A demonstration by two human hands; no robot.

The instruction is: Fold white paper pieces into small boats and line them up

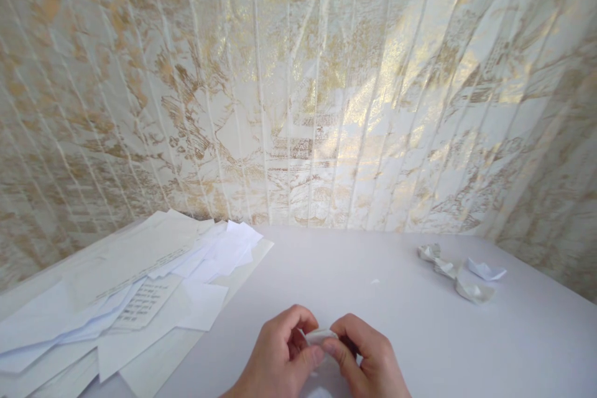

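Note:
A small folded piece of white paper (321,336) is pinched between both hands near the bottom middle of the view. My left hand (284,351) grips its left side with thumb and bent fingers. On its right side, my right hand (366,354) closes with the thumb pressed over the front edge. The fingers hide much of the paper, so its full shape cannot be made out. Below the hands, another whitish patch shows at the frame's bottom edge, too cut off to name.
Loose paper sheets (205,305), some with printed text, lie overlapping on the left of the white table (336,273). Several small folded papers, one a boat-like shape (485,271), sit at the right. A tiny paper scrap (375,281) lies mid-table. A patterned wall (298,106) stands behind.

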